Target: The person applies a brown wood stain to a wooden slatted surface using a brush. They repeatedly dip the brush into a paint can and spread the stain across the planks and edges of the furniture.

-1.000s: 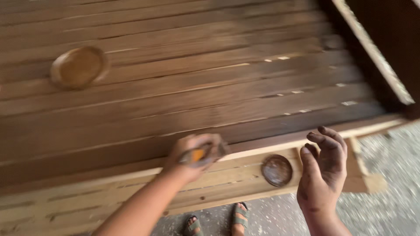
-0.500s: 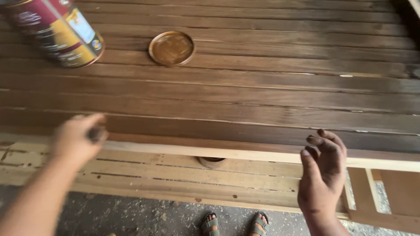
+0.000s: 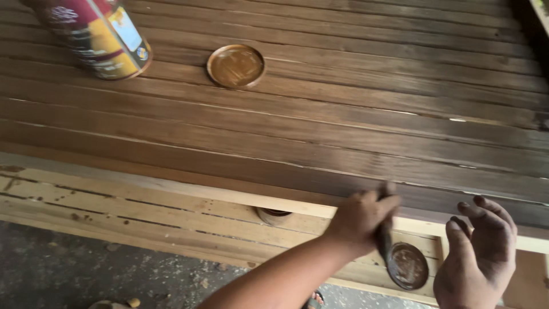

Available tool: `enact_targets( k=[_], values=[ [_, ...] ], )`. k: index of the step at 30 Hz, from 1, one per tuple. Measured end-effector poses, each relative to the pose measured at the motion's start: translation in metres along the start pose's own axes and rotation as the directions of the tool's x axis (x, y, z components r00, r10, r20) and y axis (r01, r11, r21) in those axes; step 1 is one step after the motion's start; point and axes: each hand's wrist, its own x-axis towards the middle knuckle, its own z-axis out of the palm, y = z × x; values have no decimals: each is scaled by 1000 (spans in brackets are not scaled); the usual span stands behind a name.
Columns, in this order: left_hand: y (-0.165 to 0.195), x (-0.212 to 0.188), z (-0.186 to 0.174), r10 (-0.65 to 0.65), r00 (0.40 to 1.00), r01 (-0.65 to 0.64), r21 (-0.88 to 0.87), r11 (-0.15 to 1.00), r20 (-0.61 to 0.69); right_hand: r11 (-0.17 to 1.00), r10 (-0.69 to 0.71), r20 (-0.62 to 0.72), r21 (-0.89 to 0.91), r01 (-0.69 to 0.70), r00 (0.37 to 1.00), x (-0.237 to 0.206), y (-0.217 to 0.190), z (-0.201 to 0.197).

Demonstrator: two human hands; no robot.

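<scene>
A dark, apparently stiff, light brush handle (image 3: 383, 237) is gripped in the closed fingers of the left hand (image 3: 360, 217) just above the small stain dish (image 3: 407, 266), the stain-slick right hand (image 3: 477, 260) held half-open, empty.

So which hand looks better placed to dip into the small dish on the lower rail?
Probably the left hand: it grips a dark applicator whose tip sits at the small dish. The right hand hovers beside, open and empty.
</scene>
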Motion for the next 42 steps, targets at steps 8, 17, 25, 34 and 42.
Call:
enact_targets(
  k=[8,17,25,34,42],
  values=[
    [-71,-33,-21,-245,969,198,-543,816,-14,1000,13,32,-20,-12,999,16,-1,-37],
    [-112,-88,-166,-425,903,369,-409,835,-53,999,38,93,-10,-38,995,22,-1,-32],
    [-93,-51,-130,-273,956,292,-392,872,107,997,58,155,-63,-48,986,20,-5,-14],
    [-84,-28,-65,-309,931,346,-199,917,196,993,83,114,-94,-73,990,7,1,-17],
    [-104,-55,-167,-144,983,155,-90,984,117,967,79,-45,-238,-88,996,-4,5,-44]
  ],
)
